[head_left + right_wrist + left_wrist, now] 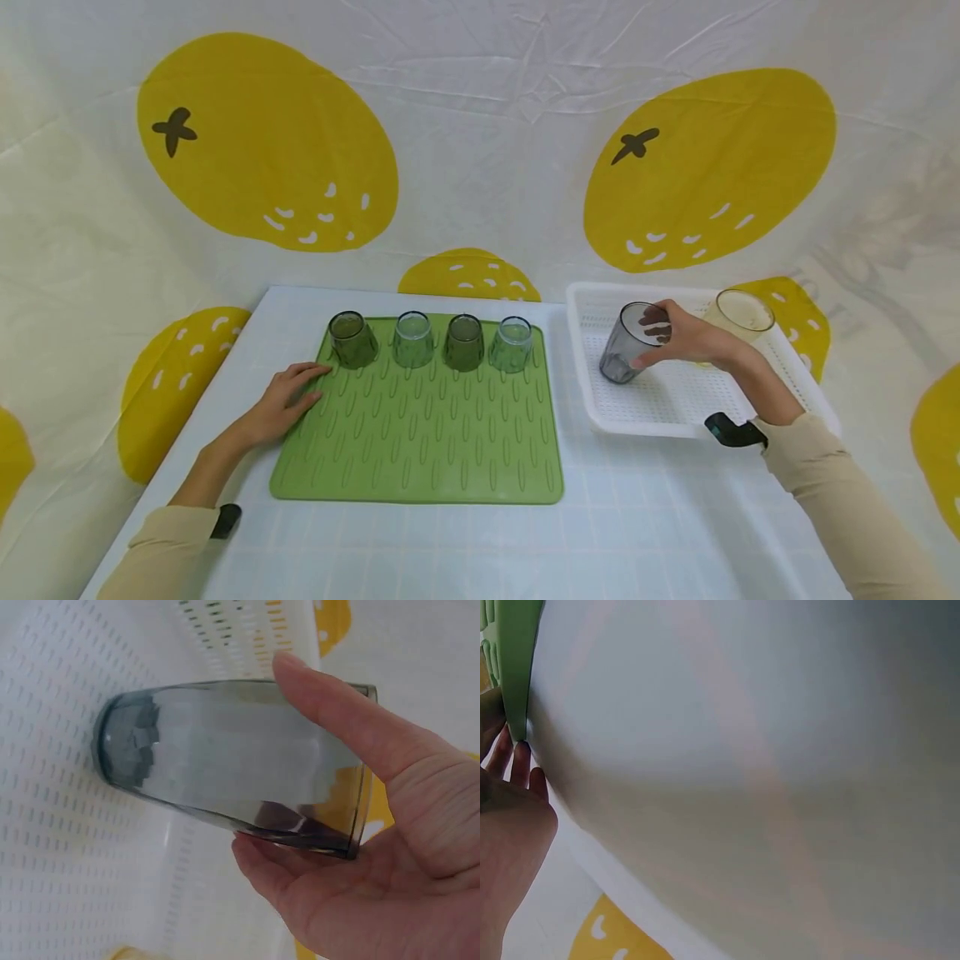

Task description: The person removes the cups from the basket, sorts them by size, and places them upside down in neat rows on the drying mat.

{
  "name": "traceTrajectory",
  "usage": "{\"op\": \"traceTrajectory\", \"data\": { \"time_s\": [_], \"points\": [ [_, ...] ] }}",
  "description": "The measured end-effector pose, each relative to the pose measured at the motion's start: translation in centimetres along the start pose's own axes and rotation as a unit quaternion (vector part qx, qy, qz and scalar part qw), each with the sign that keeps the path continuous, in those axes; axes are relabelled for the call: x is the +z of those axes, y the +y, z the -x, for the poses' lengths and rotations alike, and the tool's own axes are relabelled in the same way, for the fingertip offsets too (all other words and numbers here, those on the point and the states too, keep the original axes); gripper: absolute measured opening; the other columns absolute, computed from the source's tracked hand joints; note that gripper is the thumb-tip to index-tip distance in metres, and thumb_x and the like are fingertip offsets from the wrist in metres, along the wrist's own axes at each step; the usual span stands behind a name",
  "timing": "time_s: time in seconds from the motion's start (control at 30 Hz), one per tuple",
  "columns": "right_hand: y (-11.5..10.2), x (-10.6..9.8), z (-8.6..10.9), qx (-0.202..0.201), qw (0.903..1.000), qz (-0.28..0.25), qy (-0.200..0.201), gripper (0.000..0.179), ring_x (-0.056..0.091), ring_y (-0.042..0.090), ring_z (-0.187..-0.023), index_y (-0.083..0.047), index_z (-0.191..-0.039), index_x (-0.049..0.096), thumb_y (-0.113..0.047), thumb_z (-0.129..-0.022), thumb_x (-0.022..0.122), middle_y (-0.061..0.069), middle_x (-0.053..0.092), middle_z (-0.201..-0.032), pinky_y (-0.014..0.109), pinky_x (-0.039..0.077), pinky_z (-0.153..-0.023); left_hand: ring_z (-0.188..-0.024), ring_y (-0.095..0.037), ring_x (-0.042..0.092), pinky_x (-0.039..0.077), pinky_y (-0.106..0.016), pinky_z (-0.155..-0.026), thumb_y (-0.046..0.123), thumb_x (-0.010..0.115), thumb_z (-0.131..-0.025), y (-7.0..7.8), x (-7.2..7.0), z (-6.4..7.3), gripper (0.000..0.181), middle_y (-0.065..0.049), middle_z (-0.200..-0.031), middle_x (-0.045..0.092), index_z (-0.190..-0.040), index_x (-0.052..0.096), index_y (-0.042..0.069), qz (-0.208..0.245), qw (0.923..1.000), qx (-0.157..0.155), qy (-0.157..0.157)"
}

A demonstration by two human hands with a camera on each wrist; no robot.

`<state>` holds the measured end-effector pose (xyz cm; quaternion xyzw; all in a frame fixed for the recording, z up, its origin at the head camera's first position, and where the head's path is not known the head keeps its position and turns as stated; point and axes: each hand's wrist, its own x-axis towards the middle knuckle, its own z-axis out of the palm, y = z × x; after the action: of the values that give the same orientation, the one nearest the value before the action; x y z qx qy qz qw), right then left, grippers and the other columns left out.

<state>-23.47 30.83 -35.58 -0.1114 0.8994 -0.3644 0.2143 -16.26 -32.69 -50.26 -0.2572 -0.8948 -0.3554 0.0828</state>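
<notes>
A tall grey-blue glass [624,348] stands in the white plastic basket [611,417], its rim upward. My right hand [688,333] grips it near the rim, with the thumb on one side and fingers on the other. In the right wrist view the glass [217,754] lies between thumb and fingers of the right hand [375,787]. My left hand [283,404] rests at the left edge of the green ridged mat [420,450], fingertips touching it. In the left wrist view the left hand [514,802] meets the mat's edge [517,675].
Along the mat's back edge stand several short tumblers in a row, a dark green one [352,342] at the left and a pale green one [512,346] at the right. A yellowish glass [738,312] stands in the basket's back right. A patterned cloth [480,150] hangs behind.
</notes>
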Motion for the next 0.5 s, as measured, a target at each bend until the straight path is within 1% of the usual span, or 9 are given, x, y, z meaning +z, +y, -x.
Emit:
{"op": "traceTrajectory", "data": {
  "time_s": [0.17, 0.37, 0.4, 0.5],
  "points": [
    [0.6, 0.2, -0.2, 0.009, 0.9991, -0.040, -0.004, 0.093, 0.037, 0.049, -0.142, 0.008, -0.149, 0.020, -0.018, -0.087, 0.085, 0.030, 0.034, -0.154, 0.055, 0.043, -0.110, -0.122, -0.054, 0.044, 0.033, -0.062, -0.093, -0.010, 0.064, -0.095, -0.2, 0.1, 0.0, 0.040, -0.036, -0.135, 0.049, -0.133, 0.056, -0.013, -0.009, 0.9999, 0.002, 0.004],
    [0.7, 0.6, 0.0, -0.004, 0.9966, -0.082, 0.004, 0.088, 0.037, 0.046, -0.143, 0.006, -0.151, 0.024, -0.016, -0.089, 0.083, 0.028, 0.037, -0.154, 0.049, 0.046, -0.108, -0.123, -0.054, 0.043, 0.031, -0.060, -0.094, -0.009, 0.062, -0.096, -0.4, 0.3, 0.0, 0.039, -0.037, -0.135, 0.048, -0.135, 0.054, -0.014, -0.009, 0.9999, 0.007, 0.001],
    [0.6, 0.7, 0.1, -0.007, 0.9961, -0.088, 0.004, 0.088, 0.036, 0.045, -0.143, 0.005, -0.152, 0.024, -0.016, -0.089, 0.082, 0.028, 0.037, -0.154, 0.047, 0.047, -0.108, -0.123, -0.054, 0.043, 0.031, -0.059, -0.094, -0.009, 0.062, -0.097, -0.5, 0.3, 0.0, 0.039, -0.037, -0.135, 0.048, -0.135, 0.054, -0.014, -0.010, 0.9999, 0.006, 0.000],
    [0.3, 1.1, 0.4, -0.014, 0.9939, -0.109, 0.005, 0.086, 0.034, 0.043, -0.145, 0.003, -0.153, 0.026, -0.015, -0.090, 0.082, 0.026, 0.037, -0.155, 0.036, 0.049, -0.105, -0.122, -0.053, 0.043, 0.031, -0.058, -0.093, -0.008, 0.061, -0.097, -0.5, 0.3, 0.0, 0.039, -0.037, -0.136, 0.048, -0.135, 0.054, -0.013, -0.014, 0.9999, 0.005, -0.001]
  ]
}}
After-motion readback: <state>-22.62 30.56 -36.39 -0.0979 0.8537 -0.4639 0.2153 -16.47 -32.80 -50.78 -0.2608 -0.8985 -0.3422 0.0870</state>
